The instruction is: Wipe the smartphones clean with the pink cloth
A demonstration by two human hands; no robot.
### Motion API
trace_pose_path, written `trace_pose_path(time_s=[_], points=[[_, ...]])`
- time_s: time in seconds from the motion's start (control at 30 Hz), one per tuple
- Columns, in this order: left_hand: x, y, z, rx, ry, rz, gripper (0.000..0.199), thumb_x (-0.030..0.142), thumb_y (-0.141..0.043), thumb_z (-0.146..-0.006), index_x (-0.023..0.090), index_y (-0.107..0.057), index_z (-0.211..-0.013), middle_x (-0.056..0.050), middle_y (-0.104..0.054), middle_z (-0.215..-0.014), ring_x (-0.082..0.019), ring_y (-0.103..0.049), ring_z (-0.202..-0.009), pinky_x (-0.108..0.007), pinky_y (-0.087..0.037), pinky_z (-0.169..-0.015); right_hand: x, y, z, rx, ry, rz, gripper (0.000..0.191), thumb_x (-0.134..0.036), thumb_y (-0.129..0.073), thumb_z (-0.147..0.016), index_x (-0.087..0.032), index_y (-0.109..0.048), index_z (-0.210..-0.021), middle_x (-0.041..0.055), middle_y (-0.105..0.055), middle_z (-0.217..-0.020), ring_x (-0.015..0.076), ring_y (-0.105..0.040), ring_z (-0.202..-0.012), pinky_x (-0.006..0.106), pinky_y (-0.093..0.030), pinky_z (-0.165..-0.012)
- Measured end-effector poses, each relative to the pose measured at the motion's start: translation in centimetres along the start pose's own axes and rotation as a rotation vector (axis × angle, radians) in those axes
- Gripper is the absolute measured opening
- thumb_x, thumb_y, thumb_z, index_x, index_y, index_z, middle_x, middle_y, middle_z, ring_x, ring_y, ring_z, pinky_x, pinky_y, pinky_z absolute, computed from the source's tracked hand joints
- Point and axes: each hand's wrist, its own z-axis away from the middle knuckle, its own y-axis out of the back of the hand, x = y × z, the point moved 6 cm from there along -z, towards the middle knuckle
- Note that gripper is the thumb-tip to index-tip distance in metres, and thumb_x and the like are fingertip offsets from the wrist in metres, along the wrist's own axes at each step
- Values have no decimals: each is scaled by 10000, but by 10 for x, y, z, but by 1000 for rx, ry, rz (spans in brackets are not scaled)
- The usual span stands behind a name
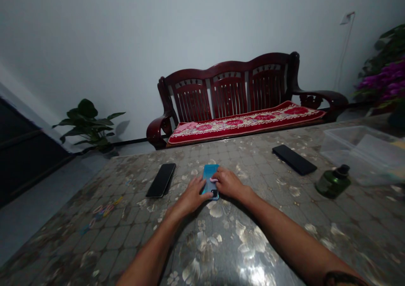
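A blue smartphone (pixel 208 172) lies back side up on the table, its dark camera block at the end nearer me. My left hand (pixel 193 193) grips it along the left edge, with the thumb laid across the near end by the camera. From the right, my right hand (pixel 228 181) reaches over the phone, fingers curled on a small pale pink piece (pixel 214 180) pressed against the phone's back. Most of that piece is covered by the fingers, so its kind cannot be made out.
A black phone (pixel 161 179) lies at left, near several small colourful loops (pixel 103 210). At right are a black oblong thing (pixel 294 159), a green pump bottle (pixel 333 182) and a clear plastic box (pixel 363 153). A wooden bench (pixel 228 87) stands beyond the patterned table (pixel 240 235).
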Motion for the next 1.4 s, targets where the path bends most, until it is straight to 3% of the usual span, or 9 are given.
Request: trace_pose_path(time_s=[0.07,0.17,0.3,0.57,0.77,1.0,1.13,1.27,1.4], points=[[1,-4,6,-49,-91,-311,523,247,-892,-522,236,-726,-1017,-128,-556,-1441,-386,-115,-1522,-510,-65,-1223,2,3,0,2,12,26,266,-227,-486,-949,-207,-747,-996,89,-656,-1048,189,-619,-936,251,-423,-785],[-3,-10,11,-145,-133,-507,580,319,-865,-584,221,-696,-1131,-141,-470,-1517,-384,-141,-1517,-511,-28,-1225,8,8,-1,42,-14,111,276,-203,-480,-951,-211,-737,-1052,99,-643,-1069,201,-606,-961,260,-413,-769],[-3,-7,13,-181,-196,-450,565,322,-860,-602,230,-698,-1136,-131,-512,-1486,-359,-225,-1502,-462,-111,-1231,11,9,-1,72,-37,179,288,-165,-499,-928,-210,-723,-1104,107,-635,-1080,207,-590,-973,267,-403,-784],[-3,-4,11,-210,-357,-412,439,297,-805,-703,260,-706,-1129,-114,-613,-1387,-324,-444,-1401,-422,-240,-1203,-2,9,-4,-72,53,125,245,-169,-523,-886,-205,-757,-951,65,-646,-982,167,-604,-874,231,-397,-731],[-7,-6,11,-226,-415,-412,452,299,-792,-723,281,-699,-1165,-88,-624,-1377,-310,-489,-1369,-404,-267,-1191,14,10,-19,-12,-98,181,293,-190,-479,-937,-193,-747,-1055,94,-648,-1028,180,-619,-921,239,-405,-755],[-6,-8,11,-249,-368,-305,487,242,-805,-702,282,-700,-1176,-100,-617,-1382,-341,-483,-1368,-446,-242,-1206,11,8,-20,-122,78,159,242,-155,-529,-858,-204,-758,-919,57,-659,-950,159,-611,-842,225,-388,-717],[-5,-7,12,-214,-423,-305,467,247,-817,-713,276,-704,-1165,-99,-644,-1348,-330,-516,-1341,-428,-285,-1194,24,16,-27,-76,-3,170,291,-148,-509,-878,-193,-761,-1015,79,-669,-992,168,-622,-881,225,-404,-749],[-4,-13,15,-257,-497,-618,460,233,-729,-818,248,-636,-1268,-99,-575,-1434,-301,-488,-1370,-434,-328,-1179,34,16,-31,-25,-71,179,328,-134,-487,-884,-175,-742,-1087,94,-661,-1040,170,-619,-936,215,-408,-792],[-5,-23,17,-371,-439,-991,593,160,-674,-863,191,-483,-1424,-133,-433,-1546,-275,-386,-1441,-426,-297,-1202,27,11,-28,-83,46,154,311,-104,-517,-812,-184,-750,-1002,72,-660,-973,166,-613,-885,214,-399,-764]])
